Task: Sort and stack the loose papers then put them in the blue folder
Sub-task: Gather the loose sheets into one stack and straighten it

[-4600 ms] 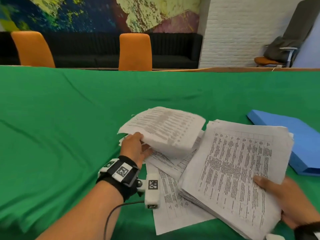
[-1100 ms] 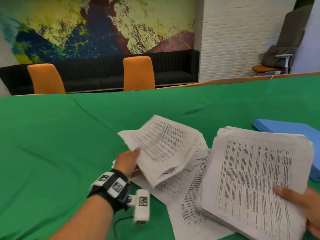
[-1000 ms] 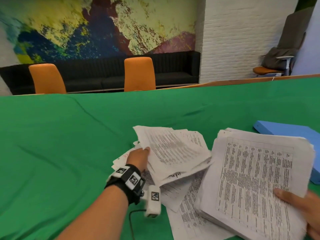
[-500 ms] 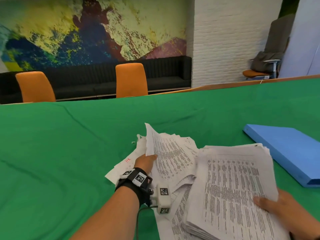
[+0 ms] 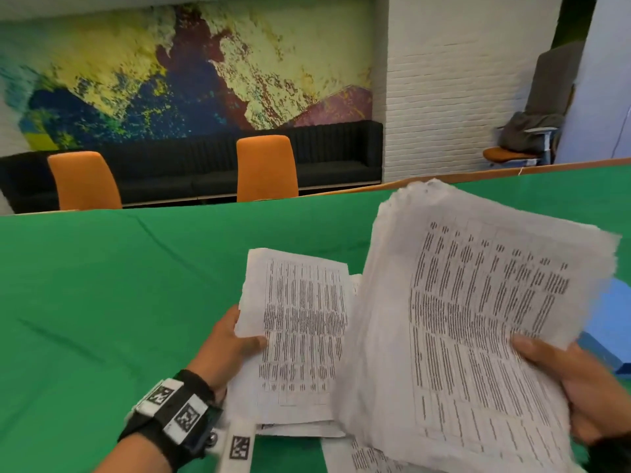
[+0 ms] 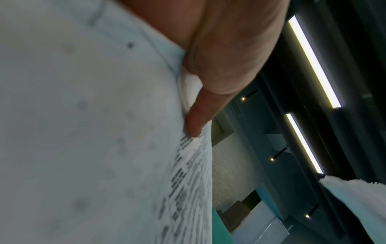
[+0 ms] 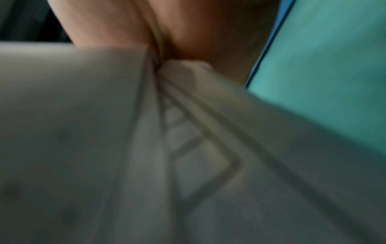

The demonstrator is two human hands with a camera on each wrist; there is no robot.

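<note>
My right hand (image 5: 573, 380) grips a thick stack of printed papers (image 5: 478, 319), lifted and tilted up off the green table (image 5: 119, 302), thumb on its top sheet. My left hand (image 5: 235, 343) pinches a thinner bundle of printed sheets (image 5: 300, 329) by its left edge, just left of the thick stack and partly behind it. In the left wrist view the thumb (image 6: 200, 118) presses on that bundle (image 6: 94, 132). The right wrist view is blurred: the stack (image 7: 125, 148) fills it below my palm. The blue folder (image 5: 611, 332) lies at the right, mostly hidden by the stack.
A loose sheet (image 5: 362, 455) lies on the cloth under the raised stack. Two orange chairs (image 5: 266, 169) stand beyond the table's far edge, before a black sofa (image 5: 324, 155). Bare green cloth stretches to the left and the far side.
Both hands have raised their papers off the table. The thick stack has tipped up toward me and now covers most of the folder; the left bundle is gathered and held upright beside it.
</note>
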